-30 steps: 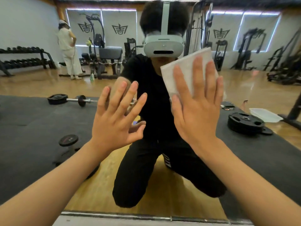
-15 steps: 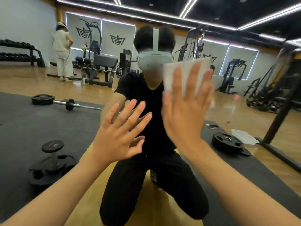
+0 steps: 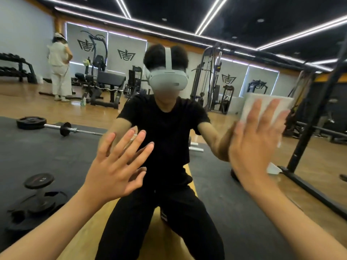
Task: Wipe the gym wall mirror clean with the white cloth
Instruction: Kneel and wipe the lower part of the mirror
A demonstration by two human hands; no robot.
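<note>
The right grip [image 3: 257, 147] is apart: palm flat, fingers straight and fanned, thumb out to the side, pressing the white cloth [image 3: 249, 102] against the mirror [image 3: 37, 156] rather than clutching it. The cloth sits flat under the fingertips, its top edge and corners showing above and between them, on the right part of the glass at about the height of the reflected shoulder. The wrist is bent back and the forearm reaches up from the lower right corner, nearly straight. The fingertips and cloth look slightly blurred.

The left grip [image 3: 116, 169] is also apart and holds nothing, fingers spread, palm facing the glass lower and toward the middle. Its reflection sits right behind it, but I cannot tell whether it touches.

As for progress, this looks like mid-wipe. The glass shows no streaks, smears or wet trail anywhere, so the pictures do not tell which areas are done. Judging by the cloth's place, the far right, the upper band and the lower left could all remain to be covered
</note>
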